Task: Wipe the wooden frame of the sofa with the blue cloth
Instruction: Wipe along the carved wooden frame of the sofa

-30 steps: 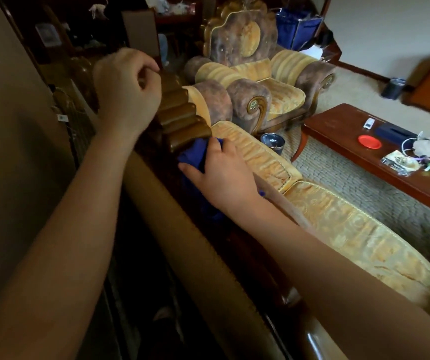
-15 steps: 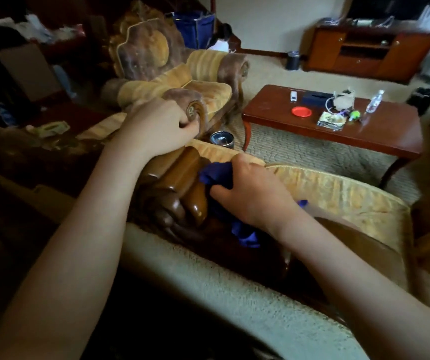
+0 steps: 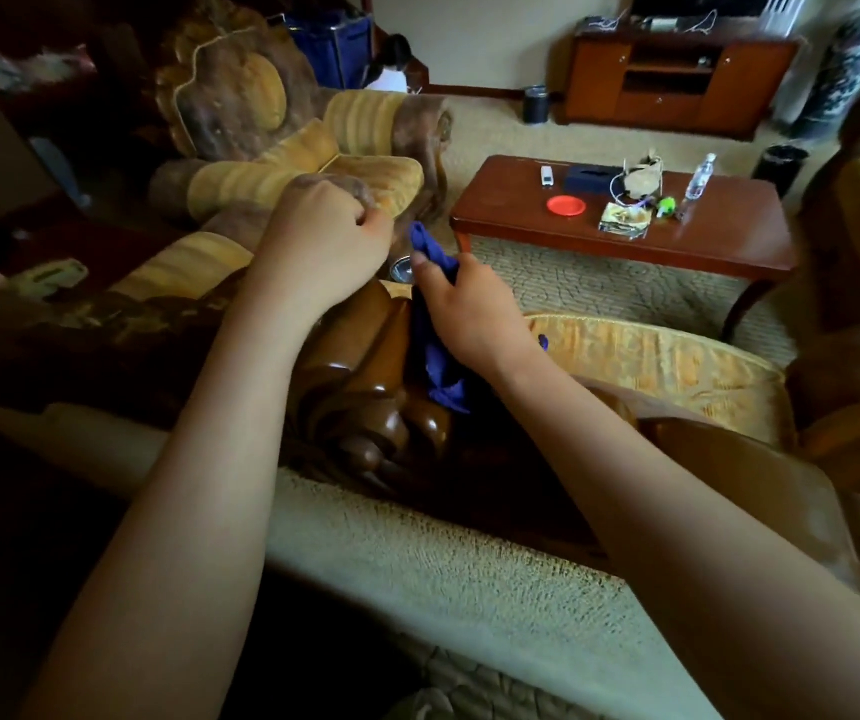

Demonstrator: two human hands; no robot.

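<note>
Compared with half a second before, the right hand (image 3: 469, 309) is now lifting higher: it was pressing the cloth (image 3: 435, 324) low against the carved frame (image 3: 365, 376), and now it is pinching the cloth's upper part between thumb and curled fingers, so one blue end is sticking up above the knuckles while the rest is hanging down against the wood. The left hand (image 3: 321, 246) is staying curled into a fist at the top of the frame; I cannot tell if it is gripping the wood or only resting there. The view is also turning a little more toward the room.

One cloth and one carved frame crest are showing, with two bare forearms reaching over the sofa back. Behind them one armchair (image 3: 282, 127) is standing, and one table (image 3: 729, 236) is carrying one red lid (image 3: 566, 205), one bottle (image 3: 700, 176) and one dark box (image 3: 591, 179). One cabinet (image 3: 677, 80) is standing at the far wall.

No writing is readable anywhere.
</note>
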